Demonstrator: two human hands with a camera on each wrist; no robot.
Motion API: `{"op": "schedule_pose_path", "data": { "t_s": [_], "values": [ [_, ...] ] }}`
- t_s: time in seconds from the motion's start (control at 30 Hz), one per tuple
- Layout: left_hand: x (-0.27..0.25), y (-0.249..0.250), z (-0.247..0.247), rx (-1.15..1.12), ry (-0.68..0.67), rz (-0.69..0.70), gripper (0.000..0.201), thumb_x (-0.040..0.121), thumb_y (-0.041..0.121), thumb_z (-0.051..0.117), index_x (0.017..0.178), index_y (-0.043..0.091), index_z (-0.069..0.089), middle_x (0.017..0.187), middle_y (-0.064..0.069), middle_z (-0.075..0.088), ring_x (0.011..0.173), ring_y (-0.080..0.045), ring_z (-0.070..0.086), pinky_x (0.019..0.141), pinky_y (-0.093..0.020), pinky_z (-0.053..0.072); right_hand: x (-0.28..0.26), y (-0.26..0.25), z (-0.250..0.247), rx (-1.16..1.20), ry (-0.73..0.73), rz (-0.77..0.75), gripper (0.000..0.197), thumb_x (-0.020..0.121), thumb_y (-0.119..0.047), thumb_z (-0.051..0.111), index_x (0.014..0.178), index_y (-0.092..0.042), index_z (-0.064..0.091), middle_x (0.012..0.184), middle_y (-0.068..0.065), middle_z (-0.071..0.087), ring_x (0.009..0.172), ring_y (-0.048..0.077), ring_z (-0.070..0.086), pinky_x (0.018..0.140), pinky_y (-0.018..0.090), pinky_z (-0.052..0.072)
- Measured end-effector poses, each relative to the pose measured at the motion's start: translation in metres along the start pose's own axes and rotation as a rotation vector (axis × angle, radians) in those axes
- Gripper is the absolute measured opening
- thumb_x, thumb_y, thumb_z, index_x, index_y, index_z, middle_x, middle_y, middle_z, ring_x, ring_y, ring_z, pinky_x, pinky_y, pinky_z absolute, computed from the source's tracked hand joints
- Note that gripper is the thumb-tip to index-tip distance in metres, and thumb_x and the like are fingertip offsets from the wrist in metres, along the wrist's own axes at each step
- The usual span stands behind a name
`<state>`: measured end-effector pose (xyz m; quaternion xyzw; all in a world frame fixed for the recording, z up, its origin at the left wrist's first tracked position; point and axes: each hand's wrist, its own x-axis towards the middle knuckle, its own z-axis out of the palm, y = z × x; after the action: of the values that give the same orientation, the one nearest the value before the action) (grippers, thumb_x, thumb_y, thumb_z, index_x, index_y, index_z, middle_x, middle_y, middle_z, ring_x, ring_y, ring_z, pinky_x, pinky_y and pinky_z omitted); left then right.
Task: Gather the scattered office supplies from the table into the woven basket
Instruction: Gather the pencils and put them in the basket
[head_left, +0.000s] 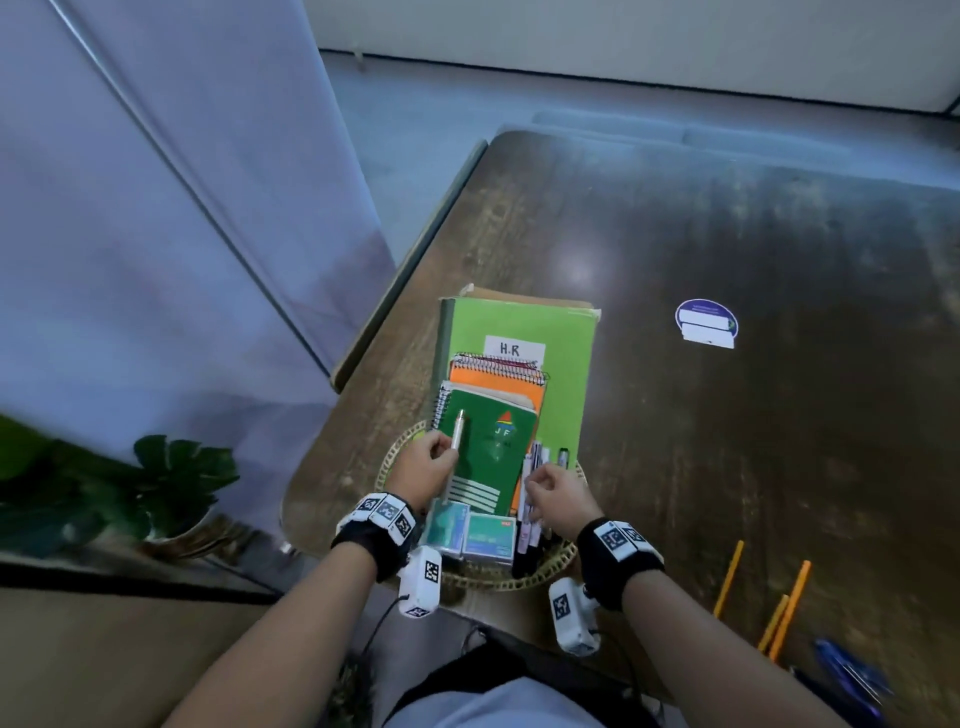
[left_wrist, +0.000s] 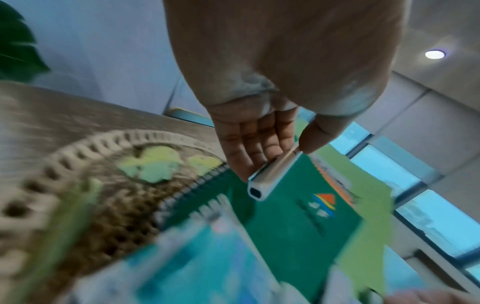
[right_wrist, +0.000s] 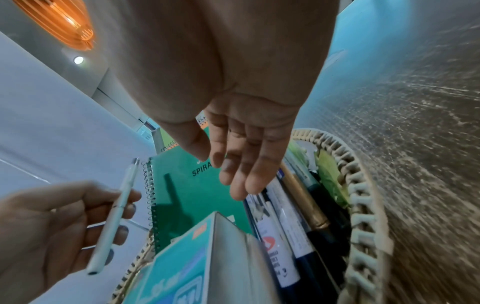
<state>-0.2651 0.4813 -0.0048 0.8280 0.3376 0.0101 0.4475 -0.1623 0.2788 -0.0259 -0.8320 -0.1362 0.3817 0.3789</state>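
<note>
Head view: a leafy plant (head_left: 176, 467) sits far to my left, below the table (head_left: 727, 234). On the table's near left part stands the woven basket (head_left: 540, 574), round, with an open looped rim. My left hand (head_left: 423, 465) hovers over its left side, fingers (left_wrist: 255, 144) and thumb pinching a white pen (head_left: 458, 430) that points up and away from me, above the dark green spiral notebook (head_left: 498, 441). That notebook lies on top of an orange spiral pad (head_left: 493, 379), which lies on a big light-green folder (head_left: 566, 364) labelled "H.R"; the folder sticks out well past the basket's far rim. Inside the near part of the basket stand two teal boxes (head_left: 470, 535), side by side. Just right of the notebook, a bunch of markers and pens (head_left: 535, 462) lies lengthwise along the basket's right side; the right wrist view shows white, gold and dark barrels packed together, with green scraps against the rim. My right hand (head_left: 556, 496) hangs over those markers, fingers (right_wrist: 246, 164) loose, close together and holding nothing. Further right on the table, well apart from the basket, lie a round purple sticker (head_left: 706, 322), three orange pencils (head_left: 769, 603) and, at the near right edge, blurred blue pens (head_left: 852, 675).
</note>
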Motion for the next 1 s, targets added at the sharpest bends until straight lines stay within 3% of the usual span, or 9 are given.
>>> {"op": "schedule_pose_path", "data": {
  "t_s": [0.1, 0.2, 0.37, 0.5, 0.67, 0.77, 0.87, 1.0],
  "values": [
    [0.003, -0.021, -0.019, 0.004, 0.017, -0.069, 0.017, 0.093, 0.017, 0.058, 0.077, 0.013, 0.053, 0.069, -0.006, 0.056, 0.066, -0.020, 0.048, 0.060, -0.030, 0.035, -0.001, -0.006, 0.008, -0.037, -0.007, 0.013, 0.011, 0.094, -0.028, 0.051, 0.087, -0.026, 0.059, 0.089, 0.005, 0.069, 0.086, 0.029, 0.069, 0.075, 0.042, 0.056],
    [0.003, -0.034, -0.028, 0.116, 0.039, -0.126, 0.013, 0.098, 0.023, 0.055, 0.088, 0.015, 0.055, 0.076, -0.003, 0.060, 0.070, -0.022, 0.054, 0.062, -0.032, 0.038, -0.003, -0.008, 0.010, -0.087, 0.030, 0.020, 0.013, 0.098, -0.025, 0.049, 0.093, -0.021, 0.061, 0.092, 0.003, 0.069, 0.085, 0.023, 0.069, 0.074, 0.035, 0.056],
    [0.012, -0.046, -0.025, 0.278, -0.008, -0.195, 0.005, 0.098, 0.016, 0.056, 0.093, 0.016, 0.055, 0.098, -0.011, 0.069, 0.079, -0.026, 0.057, 0.070, -0.031, 0.042, 0.000, 0.000, 0.015, -0.089, 0.053, 0.038, 0.015, 0.097, -0.023, 0.049, 0.093, -0.017, 0.062, 0.091, 0.005, 0.069, 0.085, 0.024, 0.068, 0.082, 0.045, 0.058],
    [0.018, -0.044, -0.018, 0.316, -0.071, -0.231, 0.007, 0.097, 0.007, 0.056, 0.098, 0.013, 0.058, 0.105, -0.013, 0.069, 0.079, -0.026, 0.056, 0.071, -0.030, 0.044, 0.000, 0.005, 0.017, -0.095, 0.074, 0.044, 0.005, 0.095, -0.024, 0.054, 0.093, -0.024, 0.058, 0.097, 0.004, 0.068, 0.087, 0.021, 0.067, 0.082, 0.042, 0.059],
    [0.020, -0.046, -0.013, 0.325, -0.110, -0.230, 0.024, 0.095, 0.002, 0.053, 0.115, 0.007, 0.065, 0.112, -0.015, 0.070, 0.084, -0.028, 0.062, 0.071, -0.030, 0.043, -0.002, 0.006, 0.019, -0.072, 0.070, 0.060, 0.001, 0.096, -0.025, 0.056, 0.096, -0.025, 0.056, 0.096, 0.000, 0.064, 0.084, 0.019, 0.066, 0.078, 0.038, 0.059],
    [0.018, -0.043, -0.015, 0.314, -0.049, -0.214, 0.021, 0.096, 0.012, 0.054, 0.113, 0.007, 0.064, 0.106, -0.014, 0.070, 0.080, -0.027, 0.061, 0.071, -0.033, 0.048, -0.003, 0.007, 0.018, -0.043, 0.063, 0.041, 0.004, 0.096, -0.024, 0.056, 0.092, -0.025, 0.056, 0.097, 0.004, 0.066, 0.085, 0.022, 0.068, 0.078, 0.038, 0.058],
    [0.014, -0.033, -0.013, 0.323, 0.056, -0.130, 0.015, 0.095, 0.019, 0.054, 0.107, 0.012, 0.058, 0.110, -0.008, 0.061, 0.092, -0.027, 0.061, 0.085, -0.043, 0.054, -0.006, 0.011, 0.013, -0.012, 0.088, 0.037, 0.006, 0.096, -0.023, 0.058, 0.090, -0.024, 0.060, 0.094, 0.003, 0.068, 0.085, 0.021, 0.068, 0.078, 0.037, 0.059],
    [0.008, -0.004, -0.004, 0.260, 0.076, 0.059, 0.016, 0.096, 0.018, 0.055, 0.110, 0.014, 0.061, 0.110, 0.000, 0.061, 0.096, -0.018, 0.059, 0.089, -0.038, 0.053, -0.013, 0.023, -0.003, 0.035, 0.150, 0.060, 0.008, 0.094, -0.023, 0.060, 0.088, -0.026, 0.064, 0.094, 0.000, 0.070, 0.078, 0.020, 0.069, 0.069, 0.035, 0.059]
  ]
}}
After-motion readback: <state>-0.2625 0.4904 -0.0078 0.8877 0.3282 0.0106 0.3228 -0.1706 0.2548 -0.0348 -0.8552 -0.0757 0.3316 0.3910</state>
